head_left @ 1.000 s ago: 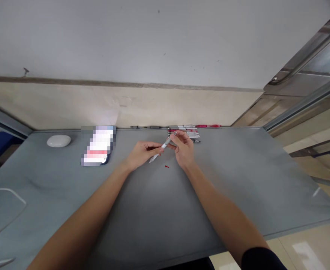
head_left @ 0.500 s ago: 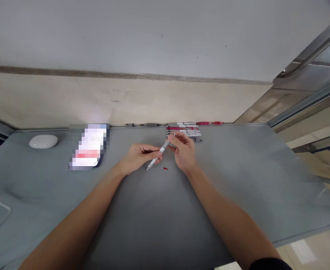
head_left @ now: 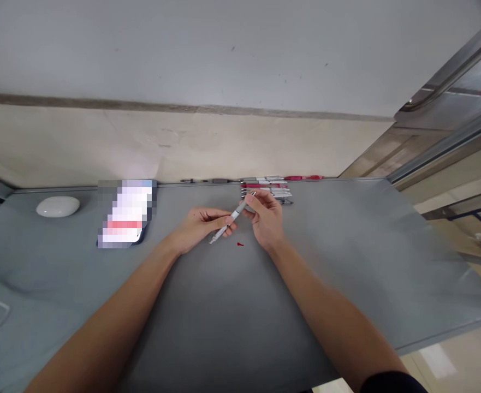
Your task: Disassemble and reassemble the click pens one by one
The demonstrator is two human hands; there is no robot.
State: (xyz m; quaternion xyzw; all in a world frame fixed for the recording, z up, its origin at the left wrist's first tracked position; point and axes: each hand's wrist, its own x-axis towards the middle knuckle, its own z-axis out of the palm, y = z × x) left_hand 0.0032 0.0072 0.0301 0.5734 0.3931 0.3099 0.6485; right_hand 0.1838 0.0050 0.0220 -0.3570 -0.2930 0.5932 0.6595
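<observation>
A white pen with a grey grip (head_left: 237,211) slants between my two hands, above the grey table. My left hand (head_left: 201,226) pinches its barrel near the middle, thumb on top. The fingers of my right hand (head_left: 268,219) are closed round the upper, grey end, whose metal tip shows past the thumb. The lower end of the pen points down and left. Just below the hands lies a small red piece (head_left: 240,244) on the table. Behind my right hand several pens (head_left: 281,193), white, red and dark, lie side by side, partly covered by that hand.
Along the wall lie a dark pen (head_left: 218,180) and a red pen (head_left: 303,177). To the left are a phone (head_left: 128,213) with a blurred screen and a smooth white rounded object (head_left: 58,206). A white cable (head_left: 7,310) curves at the table's left side.
The whole view has shifted slightly, so things appear a little further left. Both hands keep their hold on the pen, with hardly any other movement.
</observation>
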